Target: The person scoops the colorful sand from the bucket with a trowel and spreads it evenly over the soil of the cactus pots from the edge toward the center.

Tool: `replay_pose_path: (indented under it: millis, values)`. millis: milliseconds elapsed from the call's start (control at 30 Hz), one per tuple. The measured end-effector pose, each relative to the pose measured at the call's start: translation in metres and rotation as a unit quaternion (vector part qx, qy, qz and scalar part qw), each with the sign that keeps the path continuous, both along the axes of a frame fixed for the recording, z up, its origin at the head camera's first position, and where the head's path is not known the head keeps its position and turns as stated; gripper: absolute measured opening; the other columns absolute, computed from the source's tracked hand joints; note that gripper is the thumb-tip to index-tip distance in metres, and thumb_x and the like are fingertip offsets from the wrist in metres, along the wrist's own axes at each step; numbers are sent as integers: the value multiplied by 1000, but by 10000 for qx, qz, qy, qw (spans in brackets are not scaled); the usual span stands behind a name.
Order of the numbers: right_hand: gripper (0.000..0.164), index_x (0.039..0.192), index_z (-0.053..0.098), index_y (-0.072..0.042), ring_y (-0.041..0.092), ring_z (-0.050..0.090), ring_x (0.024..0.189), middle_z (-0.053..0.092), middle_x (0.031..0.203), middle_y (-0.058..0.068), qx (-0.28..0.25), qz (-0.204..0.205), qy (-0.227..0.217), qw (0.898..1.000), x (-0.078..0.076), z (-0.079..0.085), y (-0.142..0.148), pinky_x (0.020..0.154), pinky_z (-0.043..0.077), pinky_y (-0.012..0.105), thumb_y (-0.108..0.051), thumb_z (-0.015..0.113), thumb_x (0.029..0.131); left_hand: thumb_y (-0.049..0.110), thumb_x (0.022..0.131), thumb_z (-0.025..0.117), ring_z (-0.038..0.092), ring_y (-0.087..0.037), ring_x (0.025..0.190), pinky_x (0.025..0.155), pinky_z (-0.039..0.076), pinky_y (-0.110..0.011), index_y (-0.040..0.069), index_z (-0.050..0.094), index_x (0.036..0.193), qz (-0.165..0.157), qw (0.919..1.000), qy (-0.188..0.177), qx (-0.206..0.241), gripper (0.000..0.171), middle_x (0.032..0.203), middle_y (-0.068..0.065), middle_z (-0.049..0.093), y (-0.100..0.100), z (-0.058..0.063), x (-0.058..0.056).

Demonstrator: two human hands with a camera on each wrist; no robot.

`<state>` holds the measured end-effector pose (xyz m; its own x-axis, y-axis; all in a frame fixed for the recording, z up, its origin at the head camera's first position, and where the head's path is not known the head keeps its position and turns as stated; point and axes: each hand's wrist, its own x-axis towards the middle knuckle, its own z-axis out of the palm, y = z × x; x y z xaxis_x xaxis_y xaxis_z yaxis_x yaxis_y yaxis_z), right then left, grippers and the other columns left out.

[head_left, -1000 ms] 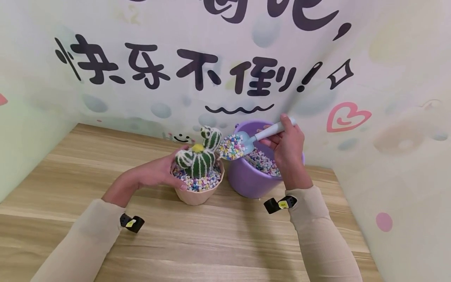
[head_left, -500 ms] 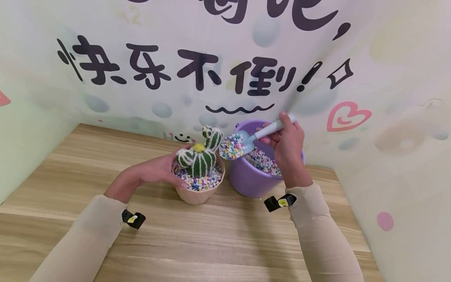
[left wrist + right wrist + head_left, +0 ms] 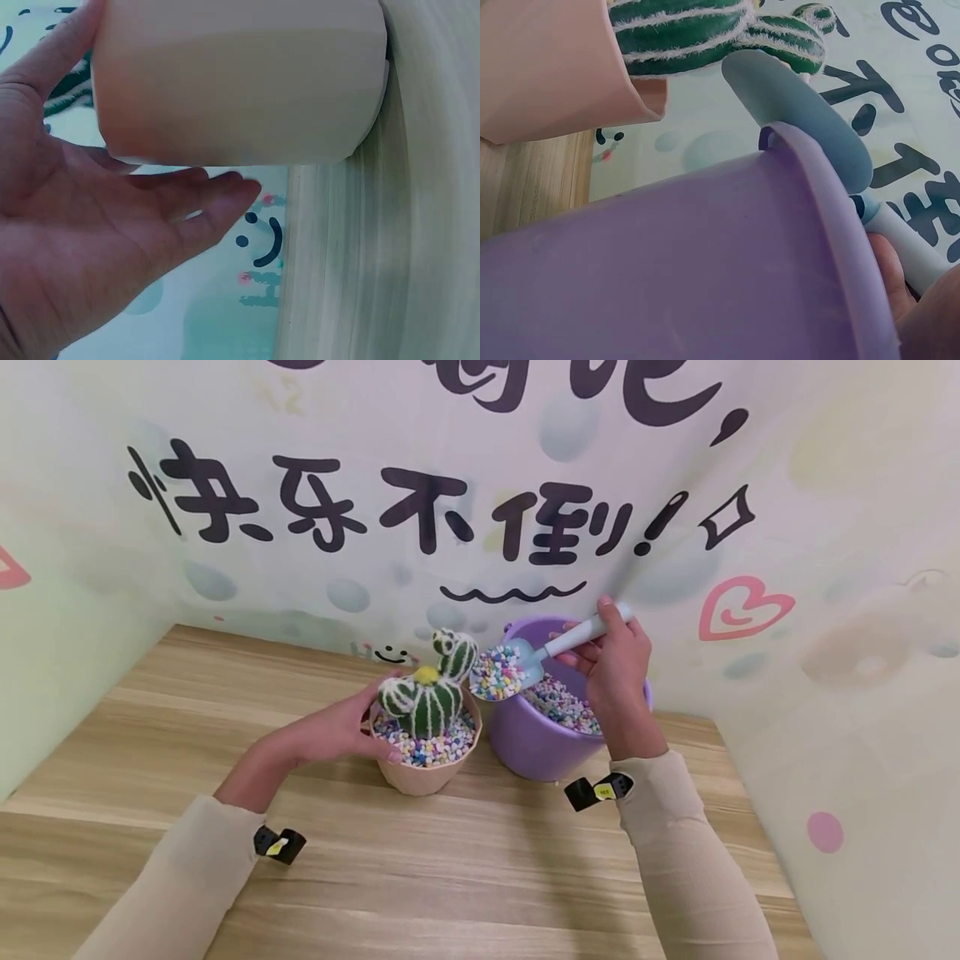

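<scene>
A light blue hand trowel (image 3: 568, 639) heaped with small multicoloured pebbles (image 3: 498, 672) is gripped by its handle in my right hand (image 3: 618, 668). Its blade tilts over the left rim of a purple bucket (image 3: 536, 745), close to a potted cactus (image 3: 430, 708). The right wrist view shows the underside of the trowel blade (image 3: 799, 120) above the bucket's rim. Green with white fuzzy ribs and a yellow top, the cactus stands upright in a pale pink flowerpot (image 3: 422, 779) filled with similar pebbles. My left hand (image 3: 337, 727) holds the flowerpot's left side, thumb at the rim, fingers extended behind.
More pebbles (image 3: 561, 706) lie inside the bucket, right beside the flowerpot. Both containers stand on a wood-grain table (image 3: 420, 877). A printed wall sheet (image 3: 360, 560) with large black characters rises directly behind them, and another wall closes off the right side.
Almost nothing has changed; the whole head view has shifted slightly. The trowel stays loaded over the bucket's rim, and the left hand stays on the flowerpot.
</scene>
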<state>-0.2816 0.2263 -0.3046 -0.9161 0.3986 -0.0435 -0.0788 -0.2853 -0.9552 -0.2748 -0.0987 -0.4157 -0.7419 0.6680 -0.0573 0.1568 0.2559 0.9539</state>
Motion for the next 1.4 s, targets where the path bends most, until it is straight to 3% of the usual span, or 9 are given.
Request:
replay_pose_path:
  millis: [133, 300, 533, 667, 1033, 1267, 1400]
  values:
    - [30, 109, 53, -11, 28, 73, 74, 72, 80, 11, -3, 8, 16, 10000, 0, -1, -1, 58, 59, 36, -37, 61, 95, 24, 85, 76, 38, -37, 135, 107, 38, -54, 20, 8, 156, 252, 9989, 346, -184, 99, 152, -16, 29, 0, -1, 12]
    - [31, 109, 53, -11, 28, 73, 73, 71, 80, 11, 35, -2, 97, 9999, 1, -1, -1, 57, 59, 36, -37, 61, 95, 22, 86, 75, 39, -37, 134, 107, 38, -54, 15, 11, 155, 499, 9967, 636, 21, 94, 150, -17, 32, 6, -1, 22]
    - [29, 107, 54, -10, 28, 73, 71, 72, 80, 12, -5, -46, 181, 9998, 1, -1, -2, 56, 59, 37, -36, 62, 95, 23, 74, 86, 48, -27, 127, 106, 40, -46, 12, 23, 149, 859, 9885, 1194, 361, 99, 142, -11, 43, 25, -8, 25]
    - [33, 112, 54, -9, 28, 73, 69, 72, 83, 13, 48, -56, 256, 9996, 1, 0, -3, 55, 58, 36, -35, 62, 95, 21, 71, 88, 49, -26, 126, 107, 40, -45, 9, 24, 147, 994, 9865, 1251, 352, 101, 141, -12, 44, 28, -8, 25]
    - [32, 108, 55, -11, 27, 73, 72, 72, 89, 15, 153, -128, 216, 9996, 2, -1, -3, 58, 59, 36, -38, 64, 94, 14, 72, 86, 48, -31, 127, 108, 39, -47, 8, 25, 148, 690, 9921, 968, 412, 98, 141, -15, 44, 27, -2, 20]
    - [29, 104, 55, -11, 28, 73, 72, 72, 89, 16, 100, -136, 242, 9996, 1, -1, -3, 58, 59, 37, -37, 64, 94, 15, 74, 84, 41, -35, 134, 112, 32, -50, 12, 10, 157, 433, 9928, 1016, 460, 111, 152, -16, 33, 24, -3, 16]
    - [29, 103, 55, -10, 29, 73, 73, 72, 84, 14, 78, -99, 298, 9995, 1, -1, -4, 57, 59, 38, -36, 64, 94, 15, 74, 85, 42, -34, 132, 111, 34, -50, 15, 10, 157, 381, 9951, 842, 345, 111, 150, -16, 34, 21, -1, 14]
